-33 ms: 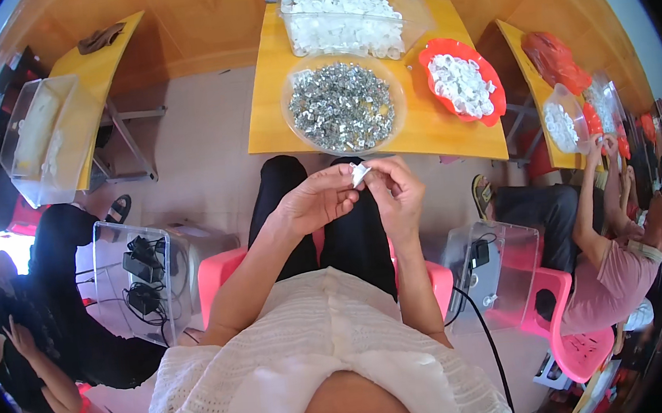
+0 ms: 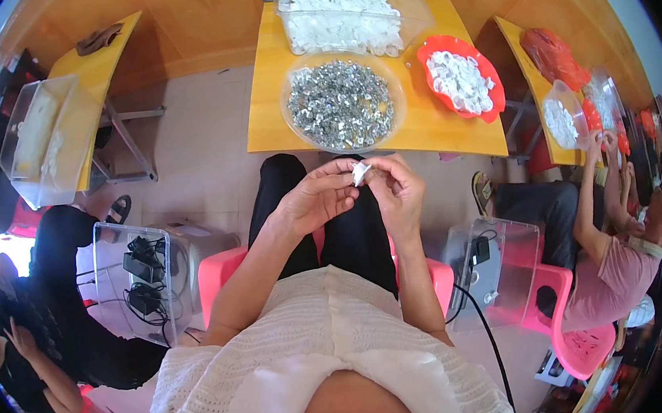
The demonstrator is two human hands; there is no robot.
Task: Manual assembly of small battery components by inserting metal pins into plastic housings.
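Above my lap, a small white plastic piece (image 2: 360,173) is pinched between the fingertips of both hands. My left hand (image 2: 318,198) grips it from the left with thumb and forefinger, the other fingers curled loosely. From the right, my right hand (image 2: 394,187) pinches its other side. Just beyond my hands, a round clear bowl (image 2: 288,123) full of small shiny metal parts stands at the table's near edge. To its right is a red scalloped bowl (image 2: 425,56) with white plastic pieces in it.
On the yellow table (image 2: 267,121), a clear bin (image 2: 416,15) of white pieces stands behind the metal parts. A co-worker (image 2: 609,275) sits at right, hands at another table; another person (image 2: 45,298) sits at left. Clear boxes with black adapters (image 2: 144,296) flank my pink chair (image 2: 222,277).
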